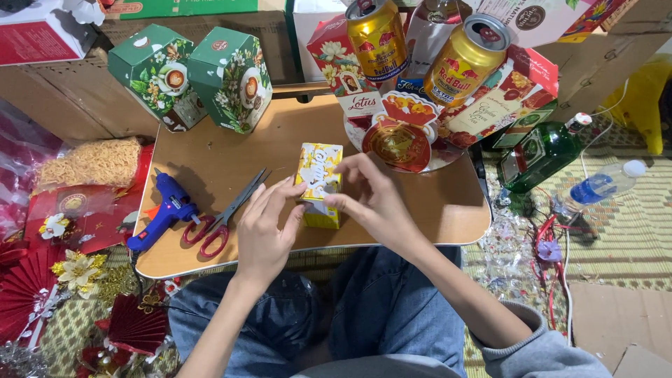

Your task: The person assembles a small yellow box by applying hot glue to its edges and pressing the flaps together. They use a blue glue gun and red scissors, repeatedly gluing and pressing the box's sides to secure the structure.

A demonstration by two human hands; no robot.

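Box: you are holding a small yellow cardboard box (318, 183), rectangular and glossy, standing on the rounded wooden bench (427, 203).
Left hand (264, 234): your fingers are pressing its left side.
Right hand (374, 199): your fingers are pinching its right edge.
Beside it: red-handled metal scissors (222, 217) and a blue plastic glue gun (164, 210) are lying to the left.
Behind: two gold metal cans (420, 49) are leaning on floral cartons.

I held a small yellow-and-white carton (318, 183) upright on the wooden lap table (231, 157), near its front edge. Its printed top face tilted slightly toward me; the lower yellow side showed between my hands.
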